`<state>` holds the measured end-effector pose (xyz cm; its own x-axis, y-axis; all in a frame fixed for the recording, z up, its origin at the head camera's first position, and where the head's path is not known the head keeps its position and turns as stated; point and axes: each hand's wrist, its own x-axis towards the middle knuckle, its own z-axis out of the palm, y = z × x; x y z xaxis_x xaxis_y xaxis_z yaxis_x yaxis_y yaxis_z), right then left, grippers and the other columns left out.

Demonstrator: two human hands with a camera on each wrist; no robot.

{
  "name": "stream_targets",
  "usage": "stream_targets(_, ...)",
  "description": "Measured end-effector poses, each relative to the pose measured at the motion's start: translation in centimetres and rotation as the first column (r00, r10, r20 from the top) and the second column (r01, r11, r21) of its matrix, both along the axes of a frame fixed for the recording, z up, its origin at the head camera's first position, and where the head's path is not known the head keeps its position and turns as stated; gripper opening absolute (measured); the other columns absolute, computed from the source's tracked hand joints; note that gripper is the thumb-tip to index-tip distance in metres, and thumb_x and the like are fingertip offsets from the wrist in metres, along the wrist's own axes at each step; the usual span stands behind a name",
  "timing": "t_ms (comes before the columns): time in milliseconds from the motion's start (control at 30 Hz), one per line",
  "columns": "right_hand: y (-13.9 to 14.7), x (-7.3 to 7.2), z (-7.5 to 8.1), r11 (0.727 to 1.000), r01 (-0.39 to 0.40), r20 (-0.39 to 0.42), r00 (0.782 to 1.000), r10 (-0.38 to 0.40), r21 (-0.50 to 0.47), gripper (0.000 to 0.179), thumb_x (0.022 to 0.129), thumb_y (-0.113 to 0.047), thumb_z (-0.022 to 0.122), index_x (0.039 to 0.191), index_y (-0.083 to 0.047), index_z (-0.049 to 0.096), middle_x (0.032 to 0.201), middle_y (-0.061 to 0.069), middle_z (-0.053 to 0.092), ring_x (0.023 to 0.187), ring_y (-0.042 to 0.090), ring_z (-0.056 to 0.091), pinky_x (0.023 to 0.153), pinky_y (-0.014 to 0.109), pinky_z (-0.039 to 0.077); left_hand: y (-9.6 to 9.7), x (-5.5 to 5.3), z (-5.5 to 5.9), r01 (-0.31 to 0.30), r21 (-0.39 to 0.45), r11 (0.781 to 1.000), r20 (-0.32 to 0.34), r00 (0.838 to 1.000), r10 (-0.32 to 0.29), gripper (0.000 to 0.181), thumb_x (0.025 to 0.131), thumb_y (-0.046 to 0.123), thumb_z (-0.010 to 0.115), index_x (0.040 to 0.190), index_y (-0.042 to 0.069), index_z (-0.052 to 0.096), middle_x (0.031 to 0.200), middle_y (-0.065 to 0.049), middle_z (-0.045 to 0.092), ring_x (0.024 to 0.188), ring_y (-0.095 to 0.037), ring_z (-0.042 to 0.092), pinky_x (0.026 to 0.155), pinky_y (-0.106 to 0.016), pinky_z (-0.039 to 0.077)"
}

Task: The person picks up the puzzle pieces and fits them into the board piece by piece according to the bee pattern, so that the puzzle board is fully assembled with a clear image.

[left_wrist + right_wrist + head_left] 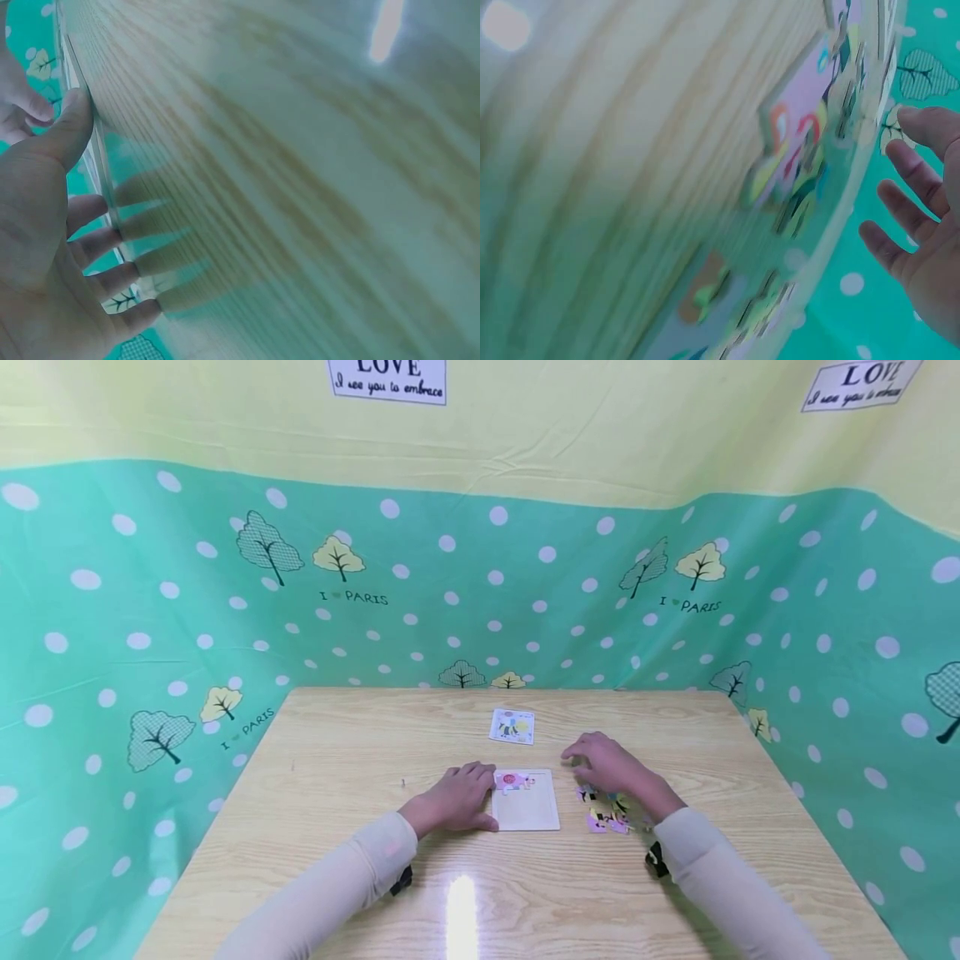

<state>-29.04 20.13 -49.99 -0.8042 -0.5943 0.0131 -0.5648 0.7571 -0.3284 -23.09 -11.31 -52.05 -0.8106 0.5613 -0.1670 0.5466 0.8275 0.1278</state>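
Note:
A square white puzzle tray [527, 812] lies on the table, with a few joined pink pieces [513, 781] along its far edge. My left hand [459, 797] rests against the tray's left side, its thumb near the front corner. In the left wrist view, that hand's fingers [97, 244] are spread and touch the table and the tray edge. My right hand [609, 767] hovers over the far end of several loose jigsaw pieces [606, 821], right of the tray. In the right wrist view its fingers [907, 214] are loosely extended, with nothing visible held.
Beyond the tray lies a small picture card [512, 727] showing a bee. A wooden table [337, 760] carries everything. Green dotted cloth [420, 577] hangs behind it and at both sides. A tiny scrap [402, 782] lies left of my left hand.

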Motion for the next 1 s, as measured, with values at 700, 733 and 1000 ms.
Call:
stream_targets(700,5.5,-0.7,-0.3,0.996,0.088,0.003,0.996,-0.088,0.007,0.031,0.093,-0.008,0.069,0.124,-0.008,0.071,0.119,0.013,0.071,0.116,0.039,0.062,0.103,0.057,0.050,0.0,0.2,0.3,0.004,-0.001,1.000,0.004,1.000,-0.004,0.079,0.087,0.071,0.062,0.141,0.013,0.052,0.162,-0.011,0.039,0.150,-0.035,0.038,0.118,-0.057,0.038)
stream_targets(733,5.9,-0.8,-0.4,0.996,0.089,0.002,0.996,-0.090,0.012,0.031,0.093,-0.007,0.069,0.124,-0.008,0.071,0.119,0.014,0.071,0.116,0.039,0.061,0.103,0.058,0.050,0.0,0.2,0.3,0.003,-0.001,1.000,0.004,1.000,-0.003,0.080,0.087,0.071,0.062,0.141,0.013,0.052,0.162,-0.011,0.039,0.150,-0.035,0.038,0.118,-0.057,0.038)
stream_targets(1000,8.2,-0.8,-0.7,0.994,0.104,-0.009,0.995,-0.104,0.026,0.030,0.091,0.000,0.067,0.120,-0.006,0.073,0.112,0.013,0.072,0.109,0.037,0.064,0.099,0.057,0.052,0.0,0.2,0.2,0.010,-0.003,1.000,0.002,1.000,-0.010,0.079,0.087,0.070,0.063,0.141,0.013,0.052,0.162,-0.012,0.040,0.150,-0.034,0.038,0.118,-0.057,0.039)
